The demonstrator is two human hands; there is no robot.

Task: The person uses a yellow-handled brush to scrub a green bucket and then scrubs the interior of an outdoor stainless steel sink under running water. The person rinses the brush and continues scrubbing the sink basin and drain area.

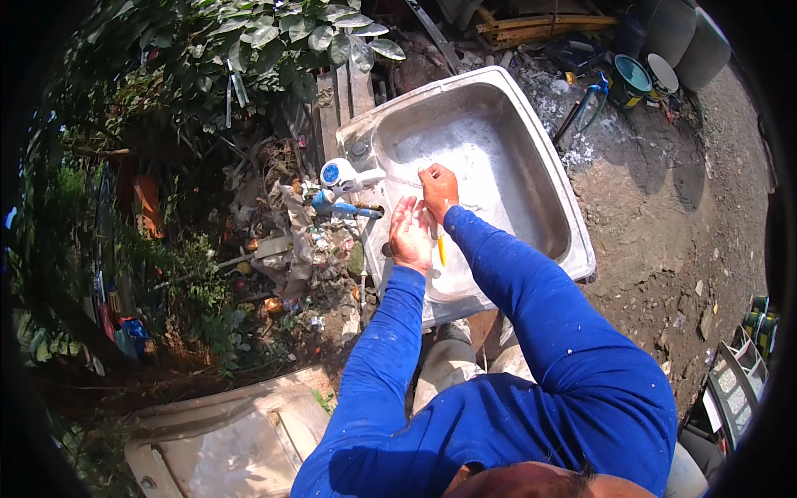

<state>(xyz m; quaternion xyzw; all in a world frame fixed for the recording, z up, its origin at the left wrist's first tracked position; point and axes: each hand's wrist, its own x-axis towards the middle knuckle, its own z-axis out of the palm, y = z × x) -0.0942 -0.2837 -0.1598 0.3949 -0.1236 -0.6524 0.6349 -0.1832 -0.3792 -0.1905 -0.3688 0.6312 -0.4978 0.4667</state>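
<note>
A metal sink with a pale rim [571, 212] stands before me, outdoors. My left hand [410, 236] is palm up over its left side, fingers stretched out and slightly curved. Just above it and to the right, over the basin, my right hand [438, 187] has its fingers curled closed; whatever may be inside is hidden. A white tap [355, 178] with a blue disc points toward the right hand, and a thin clear stream seems to come from its spout. Between my forearms lies a small slim yellow object [442, 251], its kind unclear.
A blue pipe [357, 210] runs beside the tap. Leafy branches [307, 33] hang at the far left over rubble. Buckets [633, 75] and a blue-handled tool [594, 95] stand at the far right. Another old basin [237, 444] lies at the near left.
</note>
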